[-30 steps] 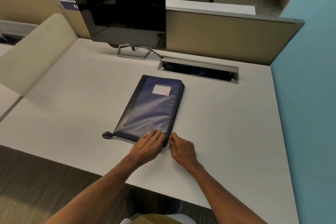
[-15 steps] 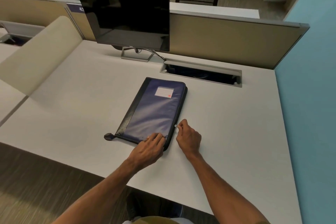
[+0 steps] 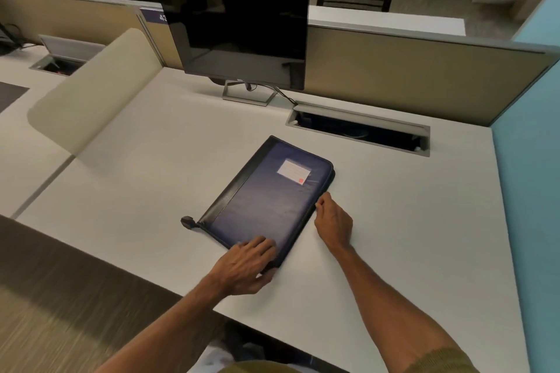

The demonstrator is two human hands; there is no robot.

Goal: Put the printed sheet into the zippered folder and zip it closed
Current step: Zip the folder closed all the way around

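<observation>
A dark blue zippered folder (image 3: pixel 266 197) with a black spine and a white label lies flat on the white desk (image 3: pixel 394 221), angled toward the far right. My left hand (image 3: pixel 245 263) presses flat on its near right corner, thumb under the edge. My right hand (image 3: pixel 331 219) is at the folder's right edge, about halfway along, fingers pinched on the zipper pull. The printed sheet is not visible. A black zipper tail (image 3: pixel 188 222) sticks out at the near left corner.
A dark monitor (image 3: pixel 239 39) on a metal stand is at the back of the desk. A cable slot (image 3: pixel 357 130) is open behind the folder. A beige divider (image 3: pixel 91 94) stands on the left, a blue wall (image 3: pixel 530 160) on the right.
My right hand has slid away from me along the folder's right edge, from the near corner to about halfway, still pinching the zipper pull. My left hand has stayed on the near corner.
</observation>
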